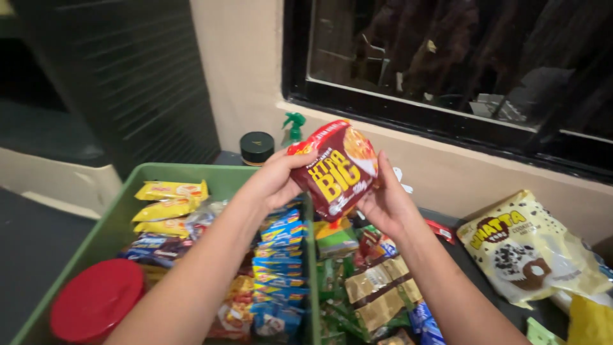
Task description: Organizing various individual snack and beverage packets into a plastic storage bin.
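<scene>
A dark red noodle packet (338,167) with yellow lettering and a bowl picture is held up between both hands, above the right rim of a green bin (115,223). My left hand (276,180) grips the packet's left edge, thumb on top. My right hand (387,203) holds its right edge from behind. The packet is tilted, its top leaning left. Below the hands, the bin holds yellow packets (167,207) and a row of blue packets (281,268).
A red round lid (97,300) lies in the bin's near left corner. Brown and green sachets (377,291) are piled right of the bin. A large cream cookie bag (533,249) lies at right. A black jar (257,147) and green spray bottle (294,126) stand by the wall under a dark window.
</scene>
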